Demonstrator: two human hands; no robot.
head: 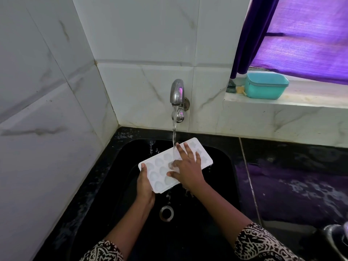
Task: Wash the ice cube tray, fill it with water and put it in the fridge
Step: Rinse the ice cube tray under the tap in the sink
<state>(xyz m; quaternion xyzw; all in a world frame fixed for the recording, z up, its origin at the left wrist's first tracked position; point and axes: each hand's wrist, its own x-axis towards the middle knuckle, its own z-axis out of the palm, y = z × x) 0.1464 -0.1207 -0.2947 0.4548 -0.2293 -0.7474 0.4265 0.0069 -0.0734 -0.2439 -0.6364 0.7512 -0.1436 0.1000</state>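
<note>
nearest, two patterned sleeves at the bottom edge, both forearms reaching forward over a black sink. round metal drain in the sink floor, between the forearms.

left hand grips the near-left end of the ice cube tray: thumb lies on the top rim, the other fingers are curled under and hidden. right hand lies flat on top of the tray, fingers spread and straight, palm down on the cups, clasping nothing.

tray is white, held above the sink well over the drain, set at a slant with its far end toward the right. cups face up.

stream of water falls from the tap and lands on the tray just at the right hand's fingertips. drops fall off the tray's near edge.

steel tap on the white tiled wall. dark counter right of the sink, wet in patches. shiny metal thing at the lower right corner, possibly a pot; too cut off to tell.

farther right, a teal box on the window ledge, purple curtain hanging above it.
</note>
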